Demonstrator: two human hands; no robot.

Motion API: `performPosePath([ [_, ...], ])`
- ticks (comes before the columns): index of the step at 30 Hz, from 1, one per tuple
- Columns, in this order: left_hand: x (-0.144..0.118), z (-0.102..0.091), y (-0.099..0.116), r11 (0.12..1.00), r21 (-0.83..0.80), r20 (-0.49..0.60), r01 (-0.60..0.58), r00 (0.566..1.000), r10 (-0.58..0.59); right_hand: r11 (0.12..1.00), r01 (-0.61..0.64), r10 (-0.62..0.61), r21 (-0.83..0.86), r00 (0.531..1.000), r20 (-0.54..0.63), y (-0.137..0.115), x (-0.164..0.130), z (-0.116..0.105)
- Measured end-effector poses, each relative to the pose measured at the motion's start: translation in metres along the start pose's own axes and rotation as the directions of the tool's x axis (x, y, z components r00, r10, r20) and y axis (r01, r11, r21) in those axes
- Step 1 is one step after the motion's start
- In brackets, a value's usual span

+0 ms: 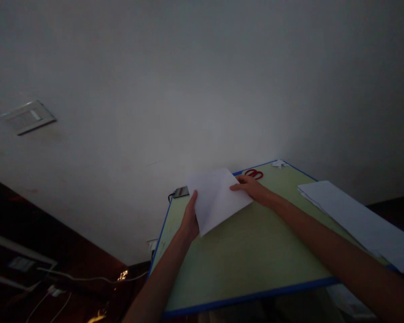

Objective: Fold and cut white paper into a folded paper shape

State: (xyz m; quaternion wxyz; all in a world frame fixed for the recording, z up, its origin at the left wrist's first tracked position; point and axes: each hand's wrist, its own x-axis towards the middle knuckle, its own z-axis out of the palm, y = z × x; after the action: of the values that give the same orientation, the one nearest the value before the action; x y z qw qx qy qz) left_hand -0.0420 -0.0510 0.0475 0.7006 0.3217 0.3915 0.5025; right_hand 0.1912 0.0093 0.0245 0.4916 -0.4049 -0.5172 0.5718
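By the left hand [190, 219] and right hand [252, 188], thumbs closed down on opposite edges, paper [214, 197] is held over the surface [249, 255]. Light, thin and easily creased, it should probably be gripped gently, at the edges only.

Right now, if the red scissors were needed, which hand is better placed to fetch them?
Probably the right hand: it holds the white paper by its right side, close to the red scissors. The left hand holds the opposite side, farther from them.
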Motion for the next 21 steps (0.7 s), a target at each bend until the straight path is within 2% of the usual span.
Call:
performPosePath([
  [3,0.006,-0.006,-0.004,0.995,0.064,-0.033,-0.081,0.996,0.083,0.996,-0.082,0.083,0.025,0.995,-0.054,0.005,0.005,-0.012],
  [8,0.010,-0.012,-0.011,0.946,0.272,-0.042,-0.175,0.980,0.193,0.991,-0.133,0.133,0.001,0.991,-0.030,0.011,0.008,-0.022],
  [14,0.009,-0.013,-0.020,0.907,0.387,0.004,-0.168,0.984,0.180,0.968,-0.197,0.184,0.154,0.978,0.099,0.009,0.004,-0.019],
  [17,0.009,-0.010,-0.020,0.888,0.424,0.008,-0.178,0.981,0.193,0.961,-0.207,0.189,0.183,0.976,0.112,0.011,0.003,-0.019],
  [20,0.002,-0.002,-0.008,0.844,0.466,-0.002,-0.267,0.953,0.302,0.966,-0.173,0.160,0.195,0.984,0.079,0.014,0.005,-0.021],
  [21,-0.004,0.002,-0.001,0.806,0.483,-0.004,-0.342,0.919,0.393,0.967,-0.163,0.153,0.198,0.986,0.062,0.016,0.006,-0.021],
])
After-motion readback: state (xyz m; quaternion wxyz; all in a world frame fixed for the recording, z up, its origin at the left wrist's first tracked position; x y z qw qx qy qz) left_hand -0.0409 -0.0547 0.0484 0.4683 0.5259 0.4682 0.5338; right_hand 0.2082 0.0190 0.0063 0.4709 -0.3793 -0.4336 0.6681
